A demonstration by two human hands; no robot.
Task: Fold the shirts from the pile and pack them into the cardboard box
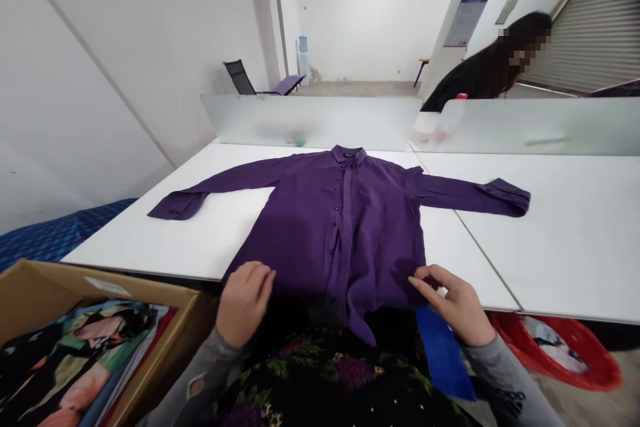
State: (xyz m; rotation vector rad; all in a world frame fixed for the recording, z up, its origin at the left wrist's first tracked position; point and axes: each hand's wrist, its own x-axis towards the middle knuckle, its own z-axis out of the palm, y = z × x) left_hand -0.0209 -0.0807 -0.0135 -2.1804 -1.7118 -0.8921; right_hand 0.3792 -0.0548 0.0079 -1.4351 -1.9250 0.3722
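Purple shirt [345, 220] is lying spread, unfolded, on the desk [550, 227] — left hand [243, 303] pressing flat, right hand [457, 303] pinching its hem.

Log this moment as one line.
left hand: on purple shirt hem | right hand: pinching hem | shirt: spread flat, white table | cardboard box: beside left hand
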